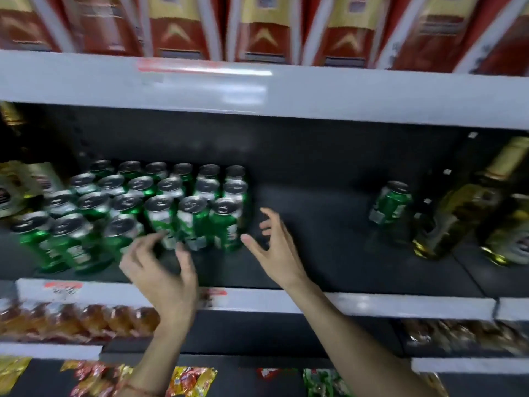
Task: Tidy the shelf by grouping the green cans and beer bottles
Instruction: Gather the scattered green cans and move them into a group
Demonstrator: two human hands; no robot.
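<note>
Left hand (160, 270): fingers spread, empty, tips near front-row cans. Right hand (276, 247): spread wide, empty, just beside the block's right edge. Green cans (137, 204): silver-topped, packed in rows, shelf (357, 306) left. Lone green can (389, 206): beside beer bottles (458, 207), far right. Bare dark shelf floor between.

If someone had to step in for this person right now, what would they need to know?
Both hands are empty and open: left hand at the front of the green cans, right hand just right of them.
Done: most cans stand grouped at the shelf's left.
Left: one stray can stands far right, beside the beer bottles. It likely needs moving to the group.
</note>
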